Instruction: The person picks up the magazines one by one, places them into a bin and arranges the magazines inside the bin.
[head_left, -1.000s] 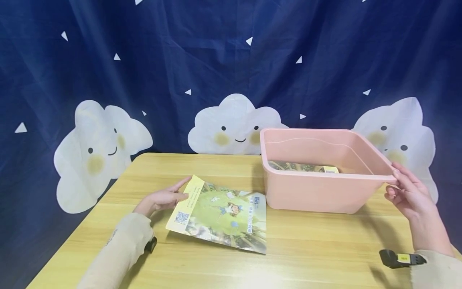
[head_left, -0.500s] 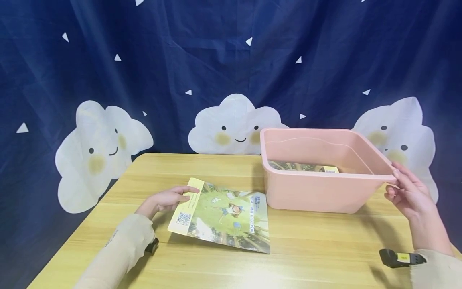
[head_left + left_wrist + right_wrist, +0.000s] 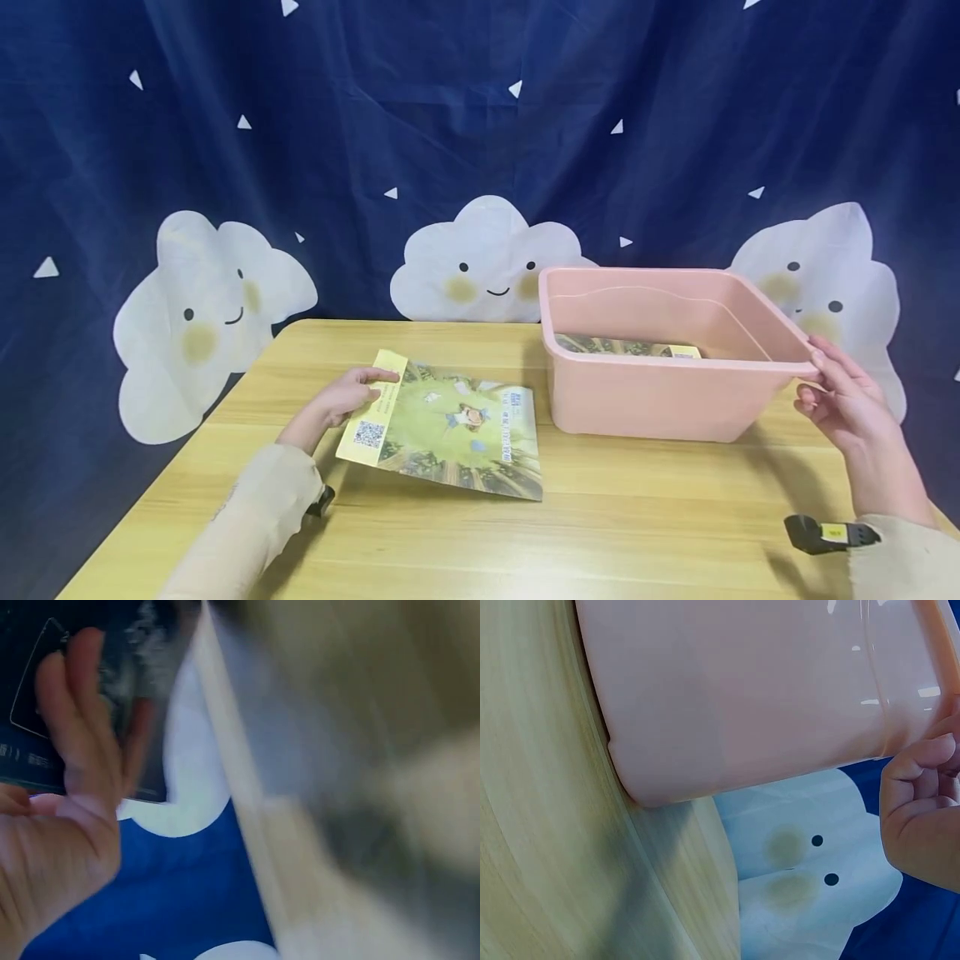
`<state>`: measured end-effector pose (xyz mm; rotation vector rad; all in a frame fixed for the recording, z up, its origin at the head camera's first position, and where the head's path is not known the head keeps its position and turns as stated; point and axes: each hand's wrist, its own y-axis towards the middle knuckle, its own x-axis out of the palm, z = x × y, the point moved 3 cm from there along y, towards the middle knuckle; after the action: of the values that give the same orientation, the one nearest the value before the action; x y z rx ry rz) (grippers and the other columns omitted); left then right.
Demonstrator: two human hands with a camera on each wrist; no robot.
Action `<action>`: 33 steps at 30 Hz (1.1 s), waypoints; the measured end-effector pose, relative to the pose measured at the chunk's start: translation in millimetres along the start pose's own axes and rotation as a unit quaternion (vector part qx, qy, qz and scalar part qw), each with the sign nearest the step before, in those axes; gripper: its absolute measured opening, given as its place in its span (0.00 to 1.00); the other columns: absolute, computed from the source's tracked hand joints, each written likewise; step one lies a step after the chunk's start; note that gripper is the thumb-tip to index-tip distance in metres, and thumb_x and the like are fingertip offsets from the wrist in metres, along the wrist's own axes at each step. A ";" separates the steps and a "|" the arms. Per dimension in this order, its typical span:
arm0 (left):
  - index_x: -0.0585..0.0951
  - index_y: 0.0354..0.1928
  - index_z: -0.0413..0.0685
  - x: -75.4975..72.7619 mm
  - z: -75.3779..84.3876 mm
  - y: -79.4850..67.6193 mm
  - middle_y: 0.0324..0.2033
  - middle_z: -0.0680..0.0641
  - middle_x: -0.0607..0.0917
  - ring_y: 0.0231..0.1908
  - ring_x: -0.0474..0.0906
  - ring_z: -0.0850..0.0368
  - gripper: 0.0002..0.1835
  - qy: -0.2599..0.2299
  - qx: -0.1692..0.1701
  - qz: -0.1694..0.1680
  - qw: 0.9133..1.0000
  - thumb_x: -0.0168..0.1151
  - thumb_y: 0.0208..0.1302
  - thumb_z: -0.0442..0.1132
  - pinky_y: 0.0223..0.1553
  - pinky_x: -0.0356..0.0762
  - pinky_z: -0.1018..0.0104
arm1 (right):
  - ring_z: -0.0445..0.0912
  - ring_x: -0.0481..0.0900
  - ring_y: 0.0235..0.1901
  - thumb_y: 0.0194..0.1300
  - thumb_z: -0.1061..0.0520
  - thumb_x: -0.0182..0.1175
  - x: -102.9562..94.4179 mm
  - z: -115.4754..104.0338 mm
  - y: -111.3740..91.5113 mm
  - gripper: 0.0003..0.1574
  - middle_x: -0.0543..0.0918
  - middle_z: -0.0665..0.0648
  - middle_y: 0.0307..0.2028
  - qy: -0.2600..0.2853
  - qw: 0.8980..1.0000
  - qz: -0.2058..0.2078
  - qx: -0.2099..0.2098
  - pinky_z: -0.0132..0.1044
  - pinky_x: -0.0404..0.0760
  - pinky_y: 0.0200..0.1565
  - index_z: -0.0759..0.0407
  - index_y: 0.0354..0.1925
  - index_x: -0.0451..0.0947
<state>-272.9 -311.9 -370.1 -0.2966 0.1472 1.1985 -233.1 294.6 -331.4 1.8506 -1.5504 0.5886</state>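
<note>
My left hand [image 3: 347,397] grips a thin picture book [image 3: 461,425] by its yellow left edge, thumb and forefinger on the upper cover. That cover is green, with a drawn figure and a QR code. Seen from the left wrist, fingers [image 3: 86,712] lie against the book's dark face [image 3: 30,690], which bears white print. At the right, my right hand [image 3: 855,408] pinches the corner rim of a pink plastic bin [image 3: 675,400]. Inside the bin lies another book [image 3: 622,345], mostly hidden by the front wall.
The wooden table [image 3: 600,542] carries the bin at its back right. Behind it hangs a dark blue curtain [image 3: 375,125] with smiling clouds. A black wrist device [image 3: 817,533] sits at the right sleeve.
The left forefinger and thumb have shifted on the book's yellow edge. In the last half second the book has moved a little left and away from me. The right hand keeps its hold on the bin.
</note>
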 end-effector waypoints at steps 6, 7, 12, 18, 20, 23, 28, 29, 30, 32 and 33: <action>0.63 0.57 0.29 2.9 5.4 -0.1 0.60 0.25 0.54 0.12 0.56 0.64 0.32 0.125 -0.044 0.059 0.989 0.35 0.44 0.17 0.10 0.53 0.77 | 0.50 0.75 0.15 0.67 0.67 0.40 -0.1 0.2 -2.5 0.20 0.81 0.63 0.26 -0.004 1.000 0.000 -0.005 0.39 0.76 0.19 0.59 0.46 0.78; 0.64 0.57 0.31 4.0 5.1 0.2 0.59 0.25 0.56 0.13 0.58 0.63 0.32 0.140 -0.046 0.068 0.987 0.35 0.43 0.17 0.10 0.55 0.77 | 0.50 0.75 0.15 0.67 0.67 0.40 -0.1 0.2 -2.9 0.20 0.81 0.63 0.26 -0.004 1.000 -0.002 -0.006 0.39 0.76 0.19 0.59 0.46 0.78; 0.68 0.56 0.34 3.1 0.7 2.7 0.50 0.28 0.69 0.14 0.66 0.63 0.30 0.096 -0.030 0.095 0.990 0.36 0.46 0.16 0.13 0.66 0.76 | 0.50 0.75 0.15 0.68 0.67 0.39 -0.1 0.5 -2.7 0.20 0.81 0.62 0.26 -0.008 1.000 -0.006 -0.009 0.38 0.76 0.19 0.59 0.45 0.78; 0.66 0.57 0.30 -10.0 -1.2 3.2 0.52 0.29 0.68 0.13 0.64 0.68 0.26 0.001 0.017 0.111 0.994 0.36 0.53 0.17 0.13 0.66 0.79 | 0.50 0.75 0.15 0.68 0.67 0.39 -0.3 0.7 -1.9 0.20 0.81 0.62 0.25 -0.008 1.000 -0.011 -0.010 0.38 0.76 0.19 0.59 0.45 0.78; 0.65 0.57 0.30 -14.6 -2.1 2.3 0.56 0.29 0.64 0.13 0.64 0.69 0.26 -0.004 0.017 0.115 0.993 0.36 0.54 0.17 0.13 0.65 0.80 | 0.50 0.75 0.15 0.68 0.67 0.38 -0.2 0.6 -1.6 0.20 0.81 0.62 0.25 -0.007 1.000 -0.016 -0.011 0.38 0.76 0.19 0.59 0.45 0.77; 0.64 0.58 0.31 -21.3 -2.6 0.1 0.55 0.29 0.64 0.15 0.67 0.68 0.26 -0.006 0.014 0.121 0.993 0.36 0.56 0.18 0.16 0.69 0.78 | 0.49 0.75 0.15 0.68 0.67 0.38 -0.2 0.3 -0.9 0.20 0.81 0.62 0.25 -0.005 1.000 -0.021 -0.012 0.38 0.76 0.19 0.60 0.45 0.77; 0.61 0.60 0.30 -31.6 2.8 -4.3 0.43 0.39 0.74 0.24 0.76 0.63 0.25 -0.032 0.026 0.117 0.992 0.36 0.58 0.19 0.27 0.77 0.71 | 0.49 0.74 0.15 0.68 0.67 0.38 -1.1 -0.1 0.2 0.21 0.81 0.62 0.26 -0.004 1.000 -0.024 -0.011 0.37 0.75 0.18 0.60 0.45 0.77; 0.60 0.60 0.30 -34.0 4.7 -5.2 0.40 0.43 0.76 0.25 0.76 0.63 0.25 -0.040 0.029 0.117 0.992 0.36 0.59 0.19 0.28 0.78 0.71 | 0.49 0.74 0.15 0.68 0.67 0.38 -1.3 -0.1 0.4 0.20 0.81 0.62 0.26 -0.004 1.000 -0.024 -0.012 0.37 0.75 0.18 0.60 0.45 0.77; 0.60 0.61 0.31 -36.6 6.8 -6.2 0.38 0.46 0.76 0.25 0.77 0.62 0.25 -0.048 0.032 0.118 0.991 0.37 0.59 0.20 0.28 0.78 0.70 | 0.50 0.74 0.15 0.68 0.67 0.38 -1.6 -0.1 0.6 0.20 0.81 0.62 0.26 -0.005 1.000 -0.023 -0.012 0.37 0.75 0.18 0.60 0.45 0.77; 0.60 0.61 0.33 -41.6 12.0 -9.0 0.33 0.50 0.76 0.26 0.77 0.62 0.25 -0.056 0.036 0.123 0.990 0.37 0.60 0.21 0.28 0.78 0.70 | 0.50 0.74 0.15 0.68 0.67 0.38 -2.0 0.0 0.9 0.20 0.81 0.62 0.26 -0.007 1.000 -0.021 -0.012 0.37 0.74 0.18 0.60 0.45 0.77; 0.62 0.61 0.35 -44.4 14.8 -10.4 0.32 0.51 0.76 0.25 0.77 0.62 0.24 -0.059 0.038 0.127 0.989 0.38 0.61 0.21 0.28 0.78 0.70 | 0.50 0.74 0.15 0.68 0.67 0.39 -2.1 0.1 0.9 0.20 0.81 0.62 0.26 -0.007 1.000 -0.020 -0.012 0.38 0.74 0.18 0.60 0.45 0.77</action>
<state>-279.9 -350.6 -342.6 -0.1420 0.1291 1.4553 -234.4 295.9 -332.8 1.8675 -1.5201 0.5374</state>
